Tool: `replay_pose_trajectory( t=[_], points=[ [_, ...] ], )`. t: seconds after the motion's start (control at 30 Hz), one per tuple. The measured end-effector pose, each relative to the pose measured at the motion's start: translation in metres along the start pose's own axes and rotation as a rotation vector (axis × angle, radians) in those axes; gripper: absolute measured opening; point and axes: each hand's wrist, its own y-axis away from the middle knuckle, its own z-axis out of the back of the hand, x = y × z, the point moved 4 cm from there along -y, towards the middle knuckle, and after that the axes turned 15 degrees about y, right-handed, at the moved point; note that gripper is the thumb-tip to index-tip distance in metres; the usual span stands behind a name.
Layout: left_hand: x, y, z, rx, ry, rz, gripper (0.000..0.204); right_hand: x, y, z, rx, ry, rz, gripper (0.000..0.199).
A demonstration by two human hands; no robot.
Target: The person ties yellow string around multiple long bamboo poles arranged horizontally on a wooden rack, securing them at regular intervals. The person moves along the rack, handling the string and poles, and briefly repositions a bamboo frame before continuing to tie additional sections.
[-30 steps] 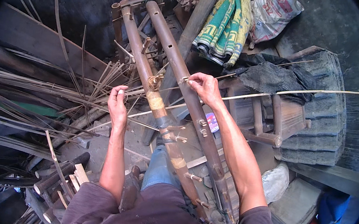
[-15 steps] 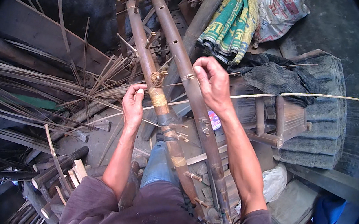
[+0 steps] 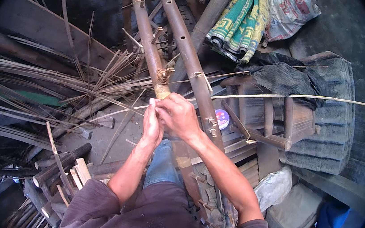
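Two smooth brown poles (image 3: 187, 54) are seen; one yellow binding (image 3: 161, 90) is wrapped around the left pole (image 3: 145, 28). Over that pole, left hand (image 3: 151, 123) and right hand (image 3: 181, 117) are held together, fingers curled; how far each grip is closed, and on what, cannot be told. Leftward, room is bounded by heaped strips (image 3: 56, 77).

Head-worn fisheye looks down on hands (image 3: 178, 116)

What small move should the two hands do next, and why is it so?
Perhaps secure a fingertip grip on the long, thin, pale strip: the left hand and right hand meet near where it crosses the round, brown, pale-banded bamboo pole, but their fingers hide whether they already hold it.
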Motion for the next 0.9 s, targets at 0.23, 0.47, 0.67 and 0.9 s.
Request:
replay_pose_trajectory(
  t=[0.23, 0.47, 0.67, 0.9],
  points=[
    [-0.009, 0.001, -0.020, -0.023, -0.141, -0.115, 0.044, -0.016, -0.006, -0.011, 0.274, -0.070, -0.186, 0.017],
    [-0.026, -0.022, 0.010, -0.116, -0.038, -0.193, 0.036, -0.094, 0.000, -0.062, 0.304, -0.639, -0.943, 0.026],
    [-0.043, -0.049, 0.013, -0.041, -0.148, -0.242, 0.028, -0.128, -0.034, -0.101, 0.365, -0.396, -0.638, 0.025],
    [-0.064, -0.064, -0.003, 0.033, -0.675, -0.338, 0.033, -0.092, -0.044, -0.063, 0.190, -0.281, -0.621, 0.020]
  ],
)
